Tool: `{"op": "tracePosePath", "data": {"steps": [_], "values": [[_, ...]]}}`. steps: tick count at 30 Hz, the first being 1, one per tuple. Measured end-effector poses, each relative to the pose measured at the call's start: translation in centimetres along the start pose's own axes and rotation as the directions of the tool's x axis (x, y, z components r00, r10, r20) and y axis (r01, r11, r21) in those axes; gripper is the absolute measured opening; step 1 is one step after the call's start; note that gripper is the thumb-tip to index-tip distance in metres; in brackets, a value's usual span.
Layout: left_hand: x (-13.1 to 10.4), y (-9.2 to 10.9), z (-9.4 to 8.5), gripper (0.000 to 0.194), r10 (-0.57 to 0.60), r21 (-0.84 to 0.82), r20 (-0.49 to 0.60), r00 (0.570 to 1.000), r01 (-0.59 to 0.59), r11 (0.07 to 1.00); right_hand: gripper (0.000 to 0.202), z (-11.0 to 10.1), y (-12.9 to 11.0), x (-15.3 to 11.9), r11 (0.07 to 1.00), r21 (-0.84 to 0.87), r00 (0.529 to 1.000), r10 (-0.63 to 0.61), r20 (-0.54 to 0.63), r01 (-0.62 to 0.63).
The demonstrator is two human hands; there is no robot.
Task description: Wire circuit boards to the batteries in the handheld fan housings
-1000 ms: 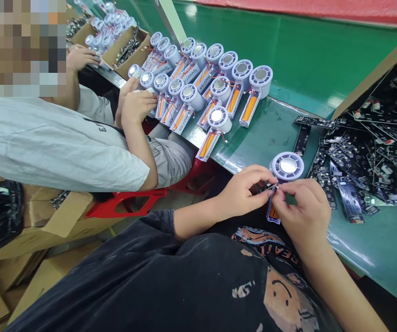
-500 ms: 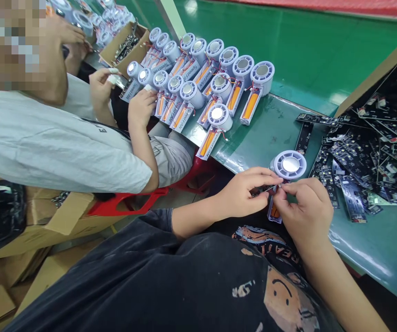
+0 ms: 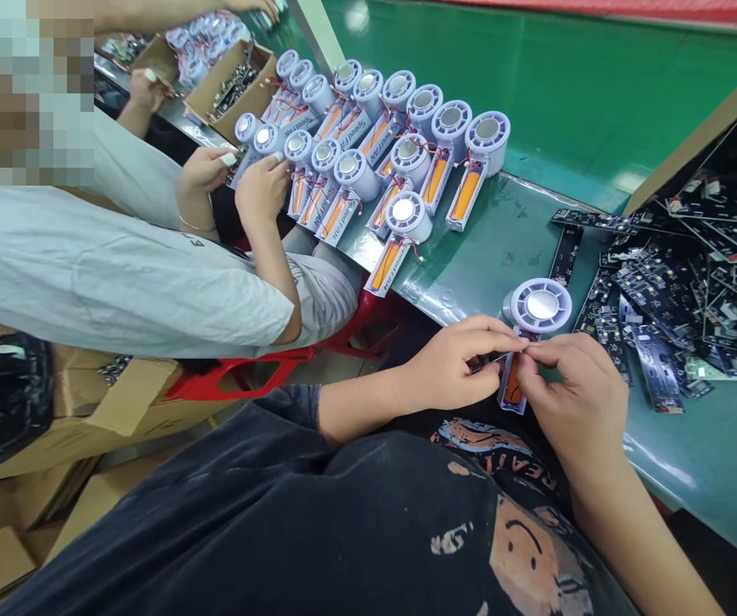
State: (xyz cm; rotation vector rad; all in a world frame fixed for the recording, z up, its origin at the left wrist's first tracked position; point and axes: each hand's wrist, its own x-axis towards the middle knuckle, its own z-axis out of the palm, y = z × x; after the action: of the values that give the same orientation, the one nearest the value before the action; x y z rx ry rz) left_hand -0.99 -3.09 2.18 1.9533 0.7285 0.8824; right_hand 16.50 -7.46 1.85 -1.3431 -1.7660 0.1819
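Another person's arm [image 3: 169, 15] is now stretching across the top, higher than before. Nearer, one pale fan [image 3: 540, 305] is sitting near the green bench's [image 3: 464, 257] edge, its handle [image 3: 513, 389] showing between the right hand [image 3: 579, 389] and the left hand [image 3: 458, 364]. The right — edging slightly rightward — is pinching narrowly, on what I cannot tell; the left is gripping a small dark board [image 3: 482, 362].

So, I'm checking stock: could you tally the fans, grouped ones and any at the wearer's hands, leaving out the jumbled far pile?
Grouped pale lilac plastic fans with round heads: 16
Matching fan at the left hand and right hand: 1
Total: 17
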Motion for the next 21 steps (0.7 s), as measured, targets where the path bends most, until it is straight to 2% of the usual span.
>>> {"op": "tracePosePath", "data": {"steps": [3,5,7,9,11,13,14,15,16,18,20,21], "values": [[-0.2,-0.1,-0.2,0.036,-0.135,-0.102,0.047,0.990,0.140,0.985,0.005,-0.7,-0.1,0.0,0.997,-0.049,0.998,0.059,-0.011,-0.059],[-0.6,-0.3,-0.2,0.039,-0.220,-0.232,0.075,0.973,0.232,0.945,0.010,-1.5,-0.4,-0.3,0.992,-0.050,0.993,0.115,-0.027,-0.116],[-1.4,-0.6,0.0,0.045,-0.251,-0.386,0.096,0.963,0.268,0.883,0.013,-2.0,-0.9,-0.9,0.986,0.045,0.985,0.157,0.072,-0.160],[-2.1,-0.7,0.2,0.057,-0.191,-0.487,0.128,0.973,0.229,0.843,0.026,-2.2,-1.5,-1.5,0.959,0.171,0.950,0.180,0.255,-0.228],[-2.6,-0.6,0.2,0.075,-0.038,-0.473,0.224,0.974,0.143,0.869,0.040,-2.1,-1.9,-2.0,0.916,0.223,0.899,0.236,0.370,-0.333],[-2.8,-0.4,-0.1,0.091,0.117,-0.406,0.357,0.927,0.041,0.913,0.043,-1.8,-1.9,-2.3,0.862,0.214,0.848,0.353,0.396,-0.459],[-2.9,-0.4,-0.3,0.094,0.156,-0.378,0.397,0.904,0.006,0.926,0.041,-1.6,-1.8,-2.4,0.819,0.225,0.816,0.416,0.402,-0.528],[-2.8,-0.4,-0.4,0.092,0.163,-0.352,0.401,0.902,-0.012,0.936,0.039,-1.6,-1.7,-2.6,0.758,0.261,0.778,0.471,0.416,-0.598],[-2.7,-0.5,-0.5,0.084,0.143,-0.326,0.361,0.922,-0.019,0.945,0.037,-1.5,-1.5,-2.7,0.679,0.319,0.737,0.511,0.442,-0.661],[-2.4,-0.8,-0.6,0.062,0.070,-0.228,0.215,0.974,-0.019,0.973,0.039,-1.5,-1.2,-2.8,0.493,0.442,0.662,0.537,0.523,-0.749],[-1.8,-1.1,-0.5,0.049,0.033,-0.085,0.104,0.994,-0.024,0.996,0.041,-1.5,-1.0,-3.0,0.344,0.501,0.606,0.508,0.612,-0.794],[-1.3,-1.3,-0.3,0.049,0.035,-0.015,0.103,0.994,-0.034,0.999,0.041,-1.5,-1.0,-3.0,0.301,0.507,0.588,0.482,0.650,-0.808]]}}
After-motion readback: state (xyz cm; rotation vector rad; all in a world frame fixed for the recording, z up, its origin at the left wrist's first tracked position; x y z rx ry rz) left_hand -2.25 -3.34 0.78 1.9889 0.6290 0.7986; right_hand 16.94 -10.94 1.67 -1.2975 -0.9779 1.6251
